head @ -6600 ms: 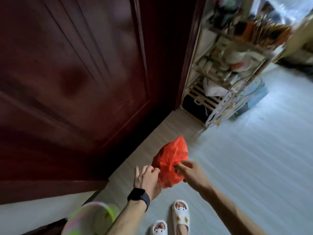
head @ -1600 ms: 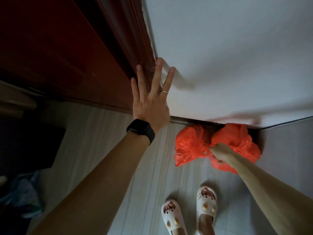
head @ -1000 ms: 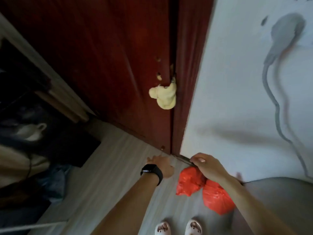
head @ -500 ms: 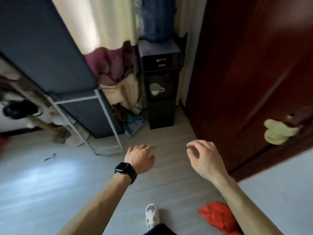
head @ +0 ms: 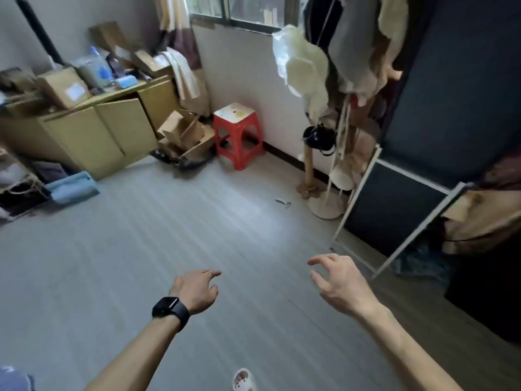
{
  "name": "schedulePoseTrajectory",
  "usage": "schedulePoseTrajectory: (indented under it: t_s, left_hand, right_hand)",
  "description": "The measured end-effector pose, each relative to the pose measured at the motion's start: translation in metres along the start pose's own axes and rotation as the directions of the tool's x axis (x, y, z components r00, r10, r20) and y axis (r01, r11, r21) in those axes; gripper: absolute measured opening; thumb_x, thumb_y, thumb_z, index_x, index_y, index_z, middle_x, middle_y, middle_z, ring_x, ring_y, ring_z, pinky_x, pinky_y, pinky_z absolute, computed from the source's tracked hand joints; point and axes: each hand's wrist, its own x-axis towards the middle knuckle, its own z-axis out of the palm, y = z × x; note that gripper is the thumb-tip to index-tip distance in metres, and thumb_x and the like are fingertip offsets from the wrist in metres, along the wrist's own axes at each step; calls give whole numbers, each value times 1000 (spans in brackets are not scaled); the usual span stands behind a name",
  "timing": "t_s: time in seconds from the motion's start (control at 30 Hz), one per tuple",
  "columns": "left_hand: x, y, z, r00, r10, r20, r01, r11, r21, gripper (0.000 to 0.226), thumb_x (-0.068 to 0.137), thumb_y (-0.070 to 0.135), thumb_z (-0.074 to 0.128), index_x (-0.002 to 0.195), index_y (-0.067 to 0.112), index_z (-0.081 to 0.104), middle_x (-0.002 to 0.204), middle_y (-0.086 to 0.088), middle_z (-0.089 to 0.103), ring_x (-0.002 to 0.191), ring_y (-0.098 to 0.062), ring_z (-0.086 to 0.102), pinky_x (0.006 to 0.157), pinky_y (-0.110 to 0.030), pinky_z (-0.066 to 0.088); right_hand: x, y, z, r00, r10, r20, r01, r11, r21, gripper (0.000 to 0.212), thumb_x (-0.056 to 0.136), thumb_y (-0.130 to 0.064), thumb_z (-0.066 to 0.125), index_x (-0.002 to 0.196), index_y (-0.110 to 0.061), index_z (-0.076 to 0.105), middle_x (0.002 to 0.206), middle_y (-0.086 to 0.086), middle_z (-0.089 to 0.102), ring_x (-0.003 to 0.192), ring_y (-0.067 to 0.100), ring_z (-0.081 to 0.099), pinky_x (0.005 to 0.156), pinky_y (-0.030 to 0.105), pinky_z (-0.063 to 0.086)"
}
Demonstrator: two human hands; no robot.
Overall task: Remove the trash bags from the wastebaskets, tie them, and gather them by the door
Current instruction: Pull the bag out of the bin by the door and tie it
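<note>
Both of my hands hang over the grey floor and hold nothing. My left hand, with a black watch on its wrist, has loosely curled fingers and the forefinger pointing right. My right hand is spread with relaxed, slightly bent fingers. No trash bag, wastebasket or door shows in the head view.
A red plastic stool stands by the far wall under the window. Left of it lie cardboard boxes and a tan cabinet. A coat stand loaded with clothes and a dark framed panel line the right side.
I have turned away from the door; the red bags and the door have left the view. The hands let go of the bags earlier and now hang free.
</note>
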Motion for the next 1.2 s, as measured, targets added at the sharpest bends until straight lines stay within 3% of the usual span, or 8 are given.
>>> schedulePoseTrajectory:
  t_s: [0.23, 0.37, 0.67, 0.87, 1.1, 1.2]
  left_hand:
    - [25, -196, -66, 963, -246, -111, 230, 963, -137, 50, 93, 36, 44, 143, 35, 46, 148, 14, 47, 136, -12, 44, 109, -33, 37]
    - [38, -264, -88, 925, -344, -162, 307, 926, -219, 50, 92, 36, 43, 142, 36, 47, 147, 14, 48, 134, -16, 45, 109, -34, 36]
    - [89, -439, -126, 835, -514, -194, 436, 835, -336, 52, 93, 37, 43, 145, 39, 42, 149, 16, 44, 134, -17, 44, 108, -34, 35]
    - [128, -581, -156, 726, -671, -147, 573, 710, -410, 51, 92, 37, 47, 144, 35, 44, 149, 14, 45, 132, -18, 47, 107, -34, 36]
    - [100, -729, -176, 513, -851, -115, 699, 491, -520, 55, 90, 38, 49, 144, 36, 42, 149, 13, 46, 135, -18, 44, 109, -41, 36]
    - [78, -803, -181, 402, -904, -143, 740, 413, -532, 57, 89, 39, 50, 145, 36, 41, 148, 11, 46, 136, -18, 43, 109, -41, 36]
  right_hand:
    - [158, -198, 72, 950, -254, 179, 262, 965, -21, 31, 97, -44, 50, 125, -36, 59, 136, -5, 58, 131, 21, 41, 107, 36, 36]
    - [225, -280, 99, 904, -363, 227, 382, 923, -46, 32, 97, -43, 51, 127, -36, 59, 137, -4, 58, 132, 24, 41, 104, 34, 36]
    - [376, -466, 202, 722, -589, 362, 639, 769, -22, 32, 98, -41, 52, 127, -31, 60, 136, -1, 60, 129, 27, 46, 102, 33, 38]
    - [491, -613, 285, 592, -665, 455, 735, 677, 34, 32, 97, -42, 52, 125, -29, 61, 130, 1, 63, 126, 29, 52, 100, 32, 38]
    - [530, -820, 382, 293, -766, 572, 876, 454, 159, 50, 88, -59, 37, 122, -32, 62, 128, 1, 66, 122, 29, 56, 102, 39, 44]
    - [529, -914, 423, 184, -802, 568, 925, 337, 177, 43, 92, -52, 44, 124, -29, 62, 128, 1, 66, 121, 29, 57, 104, 38, 42]
